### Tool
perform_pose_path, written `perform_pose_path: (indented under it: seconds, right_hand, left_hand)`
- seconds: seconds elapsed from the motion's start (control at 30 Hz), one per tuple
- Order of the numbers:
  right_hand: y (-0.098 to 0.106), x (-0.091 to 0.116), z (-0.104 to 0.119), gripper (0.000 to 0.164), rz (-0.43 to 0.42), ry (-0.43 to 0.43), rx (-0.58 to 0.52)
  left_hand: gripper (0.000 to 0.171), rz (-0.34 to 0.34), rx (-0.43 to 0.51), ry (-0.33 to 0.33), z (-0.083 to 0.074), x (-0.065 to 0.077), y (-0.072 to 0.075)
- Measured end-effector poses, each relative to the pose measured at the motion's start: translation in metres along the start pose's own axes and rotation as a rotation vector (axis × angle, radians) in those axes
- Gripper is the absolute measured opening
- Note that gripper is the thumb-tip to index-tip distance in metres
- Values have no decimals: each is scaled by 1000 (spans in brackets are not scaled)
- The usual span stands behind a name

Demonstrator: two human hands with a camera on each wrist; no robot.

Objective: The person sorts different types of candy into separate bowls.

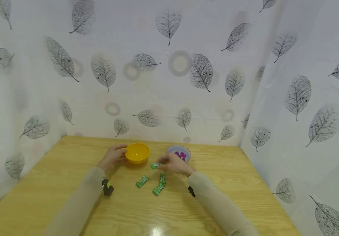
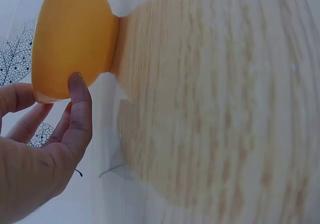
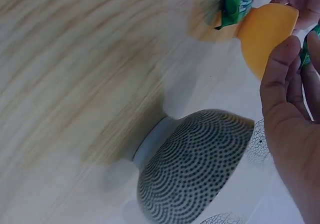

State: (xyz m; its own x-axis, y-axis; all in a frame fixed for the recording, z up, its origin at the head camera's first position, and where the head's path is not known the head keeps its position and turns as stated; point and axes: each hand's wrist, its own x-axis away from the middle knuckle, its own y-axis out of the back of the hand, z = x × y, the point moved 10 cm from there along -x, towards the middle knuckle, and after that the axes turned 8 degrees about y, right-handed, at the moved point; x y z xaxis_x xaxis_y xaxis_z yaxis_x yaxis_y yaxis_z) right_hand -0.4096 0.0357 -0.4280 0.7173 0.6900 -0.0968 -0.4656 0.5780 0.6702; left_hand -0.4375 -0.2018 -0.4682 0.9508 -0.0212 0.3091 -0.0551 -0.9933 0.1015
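Observation:
My left hand (image 1: 114, 158) holds the rim of a yellow-orange bowl (image 1: 137, 153) standing on the table. In the left wrist view the thumb presses the bowl's outer wall (image 2: 75, 43) and the other fingers are at its rim. My right hand (image 1: 176, 164) pinches a green wrapped candy (image 1: 155, 166), just to the right of that bowl and above the table. In the right wrist view the fingers partly hide this candy (image 3: 304, 53). Behind the right hand stands a patterned bowl (image 1: 170, 149) with purple wrapped pieces (image 1: 182, 155) inside; its outside shows dark dots (image 3: 195, 159).
Three more green candies lie on the wooden table (image 1: 122, 209) nearer to me: one at the left (image 1: 142, 181), and two touching or nearly so, an upper (image 1: 162, 178) and a lower candy (image 1: 159, 189). A leaf-patterned curtain (image 1: 146, 91) encloses the back and sides.

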Motion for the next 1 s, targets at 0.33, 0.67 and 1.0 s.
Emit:
perform_pose_path:
  seconds: [0.33, 0.67, 1.0]
  right_hand:
    - [6, -13, 5, 19, -101, -43, -41]
    - [7, -29, 1, 21, -166, -66, -150]
    - [8, -41, 9, 24, -253, -45, -128]
  left_hand:
    - [49, 19, 8, -22, -4, 0, -1]
    - [49, 14, 38, -8, 0, -1, 1]
    - [48, 21, 1, -20, -2, 2, 1]
